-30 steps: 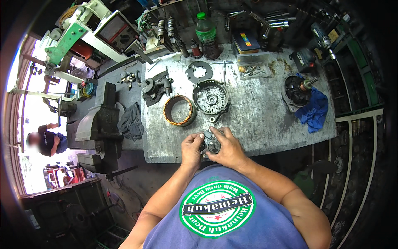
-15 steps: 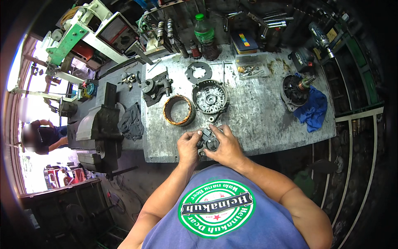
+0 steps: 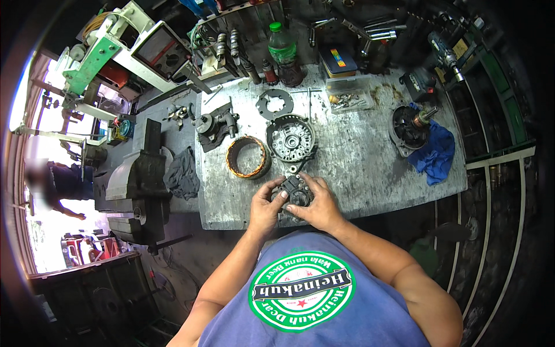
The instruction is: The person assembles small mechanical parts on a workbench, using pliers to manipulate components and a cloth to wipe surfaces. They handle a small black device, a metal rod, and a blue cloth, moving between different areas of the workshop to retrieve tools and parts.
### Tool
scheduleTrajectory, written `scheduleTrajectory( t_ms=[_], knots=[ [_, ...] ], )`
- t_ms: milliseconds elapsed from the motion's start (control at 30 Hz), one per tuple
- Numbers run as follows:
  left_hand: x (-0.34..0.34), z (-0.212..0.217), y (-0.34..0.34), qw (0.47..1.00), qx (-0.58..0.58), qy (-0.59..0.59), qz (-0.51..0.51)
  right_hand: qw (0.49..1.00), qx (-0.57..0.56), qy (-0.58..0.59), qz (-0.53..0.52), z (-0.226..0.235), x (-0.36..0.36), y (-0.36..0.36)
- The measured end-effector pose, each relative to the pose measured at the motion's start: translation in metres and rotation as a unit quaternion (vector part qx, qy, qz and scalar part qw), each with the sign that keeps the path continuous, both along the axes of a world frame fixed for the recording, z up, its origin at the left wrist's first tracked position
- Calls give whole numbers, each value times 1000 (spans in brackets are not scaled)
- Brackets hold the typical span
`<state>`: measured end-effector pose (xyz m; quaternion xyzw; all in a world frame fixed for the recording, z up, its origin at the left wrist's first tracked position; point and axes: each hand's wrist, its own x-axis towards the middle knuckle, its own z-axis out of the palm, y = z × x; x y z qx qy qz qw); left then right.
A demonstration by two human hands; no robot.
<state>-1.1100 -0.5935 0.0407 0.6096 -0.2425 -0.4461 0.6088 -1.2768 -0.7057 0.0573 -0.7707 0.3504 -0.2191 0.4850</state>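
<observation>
Just inside the bench's front edge, my two hands hold a small dark part that looks like an alternator regulator (image 3: 293, 185), with a square block and a round section. My left hand (image 3: 266, 203) grips its left side, thumb on top. Closed on its right side is my right hand (image 3: 320, 207); its fingertips are partly hidden. Directly beyond lies the round metal alternator housing (image 3: 291, 139). To its left stands the copper-wound stator ring (image 3: 263, 169). A flat dark ring plate (image 3: 265, 104) rests behind the housing.
A rotor in its bracket (image 3: 424, 117) sits at right beside a blue cloth (image 3: 435, 155). A pump-like metal part (image 3: 208, 123) lies at left, near a black rag (image 3: 184, 173) and large vise (image 3: 139, 179). Behind are a green-capped bottle (image 3: 282, 49) and clear parts tray (image 3: 351, 101). Another person (image 3: 69, 182) is far left.
The dark part is tilted differently between my hands, showing more of its block and upper side. My fingers have shifted around it. The person at far left has changed posture.
</observation>
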Motion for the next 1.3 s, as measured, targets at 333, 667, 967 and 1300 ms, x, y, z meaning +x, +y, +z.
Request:
scheduleTrajectory(
  t_ms=[333,667,967,1300],
  knots=[
    [0,-19,4,988,24,148,27,999,7,36,8,7,-3,8],
    [-6,-11,1,995,98,5,22,992,92,88,-12,-5,-5,13],
    [-12,-10,7,999,9,20,31,1000,-22,8,0,11,-13,19],
    [-10,-8,8,993,-7,-117,7,992,-117,29,24,14,-11,6]
  ],
)
